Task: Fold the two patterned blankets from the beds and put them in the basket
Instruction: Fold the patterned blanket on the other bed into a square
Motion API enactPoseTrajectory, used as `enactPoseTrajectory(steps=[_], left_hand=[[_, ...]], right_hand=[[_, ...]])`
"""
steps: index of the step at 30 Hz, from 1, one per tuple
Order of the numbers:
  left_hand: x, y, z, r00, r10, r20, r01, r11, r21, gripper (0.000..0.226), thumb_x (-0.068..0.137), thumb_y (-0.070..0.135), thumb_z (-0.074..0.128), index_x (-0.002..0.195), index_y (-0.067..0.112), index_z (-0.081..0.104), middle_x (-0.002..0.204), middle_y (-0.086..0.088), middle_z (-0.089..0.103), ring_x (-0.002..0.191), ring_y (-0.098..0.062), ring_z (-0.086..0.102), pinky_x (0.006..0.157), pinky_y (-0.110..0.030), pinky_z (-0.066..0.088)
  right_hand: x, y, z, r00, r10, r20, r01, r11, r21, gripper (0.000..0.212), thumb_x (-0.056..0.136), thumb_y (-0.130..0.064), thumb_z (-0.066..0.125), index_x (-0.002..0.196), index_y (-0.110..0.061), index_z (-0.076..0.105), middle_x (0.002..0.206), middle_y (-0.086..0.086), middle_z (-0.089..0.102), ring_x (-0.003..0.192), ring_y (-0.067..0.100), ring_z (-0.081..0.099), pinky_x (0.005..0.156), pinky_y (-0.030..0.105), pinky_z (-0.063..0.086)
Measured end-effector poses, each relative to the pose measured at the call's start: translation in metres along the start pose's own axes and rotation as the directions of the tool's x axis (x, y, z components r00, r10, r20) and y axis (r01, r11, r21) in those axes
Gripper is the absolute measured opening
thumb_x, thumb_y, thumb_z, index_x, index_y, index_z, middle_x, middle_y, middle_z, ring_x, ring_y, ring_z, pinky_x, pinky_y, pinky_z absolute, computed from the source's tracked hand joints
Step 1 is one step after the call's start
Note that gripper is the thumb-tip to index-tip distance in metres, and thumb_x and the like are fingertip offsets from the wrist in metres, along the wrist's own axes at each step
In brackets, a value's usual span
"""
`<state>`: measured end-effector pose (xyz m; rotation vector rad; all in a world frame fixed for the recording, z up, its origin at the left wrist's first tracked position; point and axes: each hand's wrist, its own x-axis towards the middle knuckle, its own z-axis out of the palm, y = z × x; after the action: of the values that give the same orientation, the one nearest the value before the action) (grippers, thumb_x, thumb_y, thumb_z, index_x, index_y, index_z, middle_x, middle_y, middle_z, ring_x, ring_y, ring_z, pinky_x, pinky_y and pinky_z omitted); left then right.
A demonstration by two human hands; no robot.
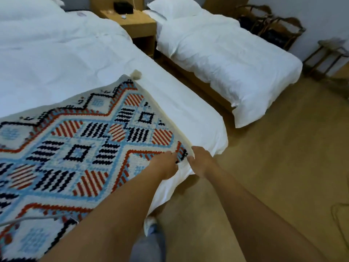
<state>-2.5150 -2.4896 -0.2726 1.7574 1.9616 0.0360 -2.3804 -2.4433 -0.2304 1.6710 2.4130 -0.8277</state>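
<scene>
A patterned blanket [79, 148] in white, light blue, red and black lies spread flat over the foot of the near bed [56, 53]. A tassel marks its far corner [137, 74]. My left hand [165, 164] rests on the blanket's near right corner, fingers curled on the fabric. My right hand [200, 160] pinches the cream edge of that same corner from the side. The second bed [226, 59] shows only white bedding; no second blanket is visible. Dark wicker baskets [272, 29] stand by the far wall.
A wooden nightstand [137, 25] with a dark box sits between the two beds. A small wooden stool [328, 53] stands at the far right. Wooden floor [273, 167] runs between and in front of the beds. A cord lies across the blanket's near left part.
</scene>
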Motion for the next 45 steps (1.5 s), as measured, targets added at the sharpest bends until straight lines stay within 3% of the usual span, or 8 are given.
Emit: enactPoseTrajectory(steps=[10, 17, 24, 28, 31, 34, 39, 45], left_hand=[[0.146, -0.002, -0.025, 0.985, -0.143, 0.098, 0.153, 0.984, -0.095, 0.038, 0.095, 0.03, 0.041, 0.128, 0.01, 0.04, 0.128, -0.013, 0.048, 0.11, -0.031, 0.052, 0.085, -0.042, 0.044], [0.231, -0.006, -0.012, 0.91, -0.408, 0.076, 0.414, 0.884, -0.217, 0.036, 0.095, 0.033, 0.037, 0.124, 0.012, 0.039, 0.122, -0.011, 0.053, 0.105, -0.028, 0.056, 0.072, -0.034, 0.039], [0.311, 0.011, 0.038, 0.647, -0.729, 0.223, 0.72, 0.49, -0.491, 0.058, 0.092, 0.047, 0.041, 0.135, 0.01, 0.031, 0.126, -0.013, 0.053, 0.108, -0.029, 0.057, 0.079, -0.035, 0.047], [0.343, 0.022, 0.076, 0.455, -0.856, 0.246, 0.828, 0.304, -0.471, 0.085, 0.081, 0.062, 0.049, 0.14, 0.014, 0.012, 0.137, -0.013, 0.026, 0.122, -0.032, 0.036, 0.088, -0.044, 0.046], [0.366, 0.028, 0.098, 0.346, -0.903, 0.254, 0.867, 0.204, -0.454, 0.091, 0.081, 0.06, 0.049, 0.142, 0.015, -0.001, 0.142, -0.013, 0.016, 0.122, -0.034, 0.031, 0.089, -0.047, 0.042], [0.373, 0.027, 0.102, 0.286, -0.928, 0.238, 0.872, 0.15, -0.466, 0.071, 0.09, 0.041, 0.045, 0.141, 0.016, 0.004, 0.137, -0.013, 0.023, 0.116, -0.033, 0.035, 0.083, -0.045, 0.045], [0.359, 0.01, 0.096, 0.233, -0.948, 0.217, 0.793, 0.056, -0.606, 0.045, 0.088, 0.0, 0.042, 0.129, 0.013, 0.029, 0.124, -0.015, 0.039, 0.106, -0.033, 0.044, 0.074, -0.039, 0.044], [0.322, -0.014, 0.095, 0.049, -0.98, 0.192, 0.603, -0.125, -0.788, 0.009, 0.093, 0.005, 0.034, 0.091, 0.014, 0.035, 0.074, -0.009, 0.046, 0.056, -0.02, 0.04, 0.047, -0.032, 0.03]], right_hand=[[0.173, 0.029, -0.047, 0.986, -0.043, 0.163, 0.066, 0.988, -0.138, 0.051, 0.098, -0.035, 0.036, 0.142, -0.01, 0.028, 0.147, 0.011, 0.033, 0.133, 0.029, 0.031, 0.106, 0.038, 0.029], [0.293, 0.029, -0.045, 0.916, -0.205, 0.346, 0.279, 0.943, -0.182, 0.054, 0.098, -0.035, 0.035, 0.143, -0.008, 0.026, 0.149, 0.014, 0.03, 0.134, 0.031, 0.03, 0.107, 0.038, 0.027], [0.408, 0.035, -0.007, 0.786, -0.25, 0.565, 0.422, 0.885, -0.196, 0.053, 0.096, -0.035, 0.038, 0.141, -0.008, 0.03, 0.145, 0.014, 0.036, 0.131, 0.029, 0.039, 0.103, 0.034, 0.032], [0.463, 0.019, 0.017, 0.819, -0.236, 0.523, 0.352, 0.926, -0.134, 0.058, 0.094, -0.035, 0.044, 0.141, -0.004, 0.029, 0.145, 0.015, 0.037, 0.131, 0.029, 0.039, 0.101, 0.032, 0.034], [0.49, 0.004, 0.039, 0.856, -0.24, 0.457, 0.29, 0.956, -0.041, 0.058, 0.091, -0.04, 0.052, 0.13, 0.0, 0.039, 0.122, 0.009, 0.051, 0.109, 0.026, 0.053, 0.081, 0.029, 0.039], [0.491, -0.004, 0.062, 0.857, -0.26, 0.444, 0.282, 0.959, 0.017, 0.048, 0.088, -0.036, 0.058, 0.118, 0.0, 0.046, 0.108, 0.007, 0.059, 0.093, 0.024, 0.059, 0.07, 0.028, 0.043], [0.485, -0.001, 0.08, 0.884, -0.142, 0.445, 0.115, 0.99, 0.088, 0.051, 0.091, -0.03, 0.057, 0.13, -0.002, 0.039, 0.128, 0.015, 0.055, 0.111, 0.031, 0.058, 0.092, 0.039, 0.049], [0.489, -0.014, 0.076, 0.883, -0.282, 0.375, 0.268, 0.959, 0.09, 0.038, 0.094, -0.026, 0.051, 0.124, -0.002, 0.047, 0.125, 0.015, 0.057, 0.112, 0.03, 0.058, 0.095, 0.042, 0.048]])
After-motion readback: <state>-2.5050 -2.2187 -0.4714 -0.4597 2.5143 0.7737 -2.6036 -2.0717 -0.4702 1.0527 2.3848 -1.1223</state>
